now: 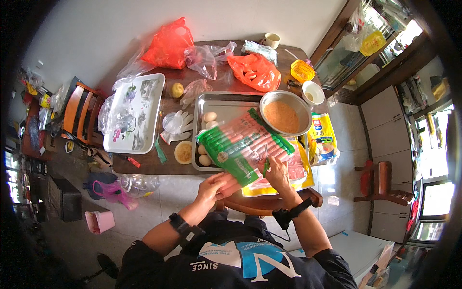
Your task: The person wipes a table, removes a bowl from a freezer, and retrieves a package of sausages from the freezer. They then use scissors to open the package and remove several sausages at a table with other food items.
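Note:
A clear and green plastic pack of sausages (249, 142) is tilted over the metal tray and the table's near edge. My left hand (211, 186) grips its lower left corner, where pink sausages show beside the fingers. My right hand (278, 173) holds scissors (266, 164) with green handles, their blades pointing away from me over the pack. Whether the blades touch the plastic, I cannot tell. Beneath the pack lies a yellow-edged packet of pink sliced meat (297, 168). Several eggs (205, 160) rest in the metal tray (196, 130), some partly hidden by the pack.
A metal bowl of orange-brown crumbs (281, 115) stands at the tray's right corner, near a yellow bag (323, 139). Left are a white tray (144, 108), a glove (184, 124) and a small crumb dish (183, 151). Red plastic bags (169, 43) sit behind. A wooden chair (260, 206) stands close before me.

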